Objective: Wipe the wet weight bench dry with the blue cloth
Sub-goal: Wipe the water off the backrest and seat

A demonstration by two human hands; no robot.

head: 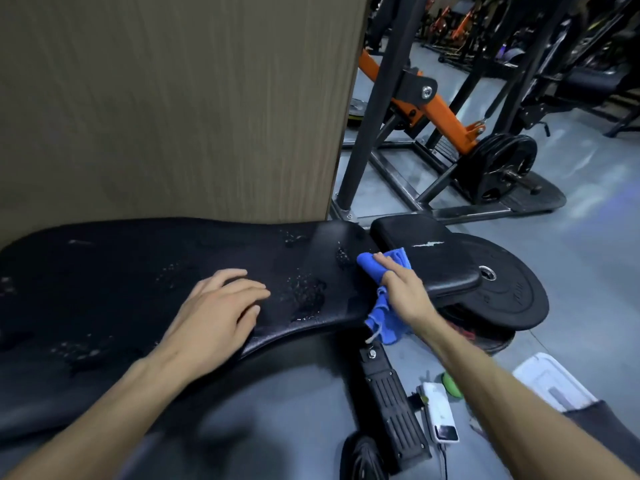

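The black padded weight bench (121, 271) stretches across the view from left to right, with patches of water droplets on its surface. My left hand (218, 306) rests flat on the long pad, fingers spread and relaxed. My right hand (405, 285) presses the blue cloth (374, 265) onto the pad's right end, by the gap to the smaller seat pad (426, 251). Part of the cloth hangs down below my wrist over the bench edge.
A wood-grain panel (173, 105) rises right behind the bench. Black weight plates (512, 299) lie under the seat pad. A black and orange plate-loaded machine (450, 126) stands behind. On the grey floor lie a white power bank (440, 415), a green object and a white box (550, 382).
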